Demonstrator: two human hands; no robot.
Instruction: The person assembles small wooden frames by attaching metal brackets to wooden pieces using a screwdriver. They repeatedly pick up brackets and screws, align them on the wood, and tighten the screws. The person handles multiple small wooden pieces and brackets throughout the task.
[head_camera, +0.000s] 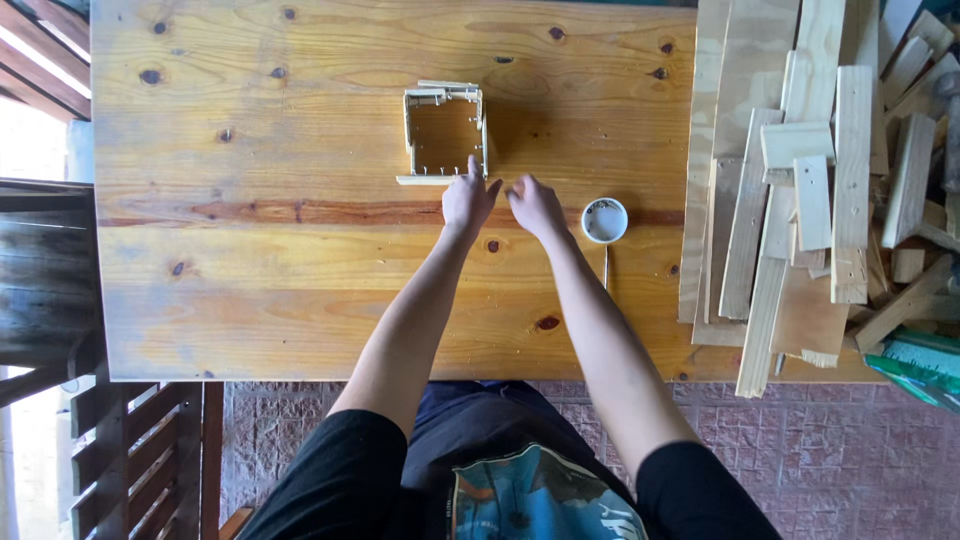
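Near the middle of the desk, toward its far edge, a small open wooden box frame is set, with a thin strip at its near side. The left hand is laid at the frame's near right corner, fingers extended and touching it, nothing clasped. Just beside it, the right hand is rested on the desk, loosely curled, holding nothing visible. A small white cup is placed to the right; wood offcuts are piled along the right edge.

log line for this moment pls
left hand: touching box front edge | right hand: empty, on table | cup right of it | planks far right
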